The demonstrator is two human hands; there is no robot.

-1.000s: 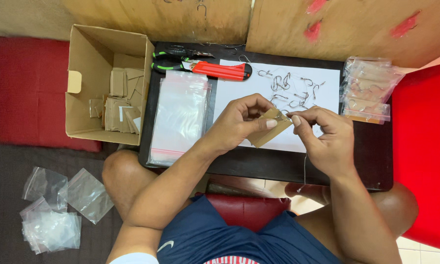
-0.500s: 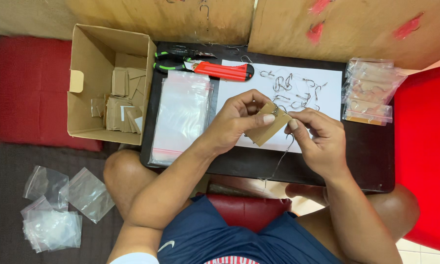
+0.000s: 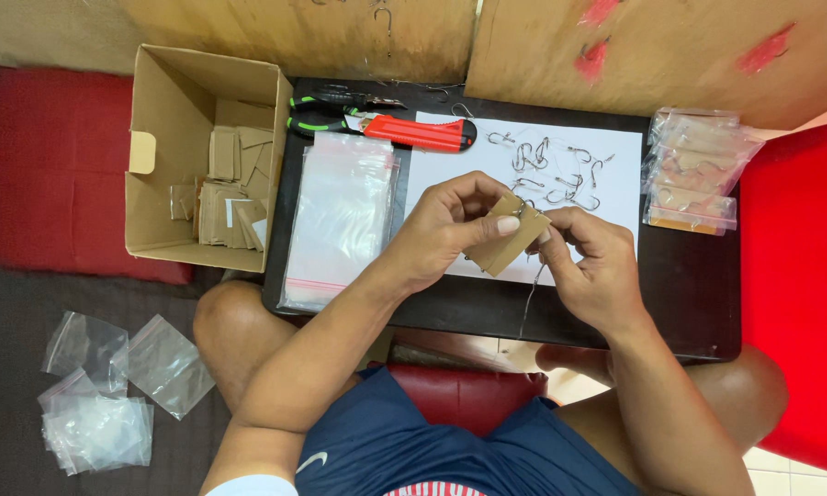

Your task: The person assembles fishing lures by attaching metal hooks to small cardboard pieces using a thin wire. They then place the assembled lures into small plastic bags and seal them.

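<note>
Above the desk's (image 3: 487, 312) near edge, the left hand (image 3: 450, 230) pinches a small brown card (image 3: 505, 241) by its upper end, fingers closed on it, steadying it. The right hand (image 3: 592, 262) pinches a thin line (image 3: 530, 298) at the card's far end. The card's long axis slants, its lower end toward the person.

open brown cardboard box (image 3: 165, 152) left of the table, holding small brown cards | stack of clear flat bags (image 3: 340, 216) with red strip lay on table's left part | filled clear bags (image 3: 693, 170) piled at table's right edge | empty clear bags (image 3: 110, 386) scattered on floor, lower left | brown card (image 3: 505, 241) held between both hands
</note>
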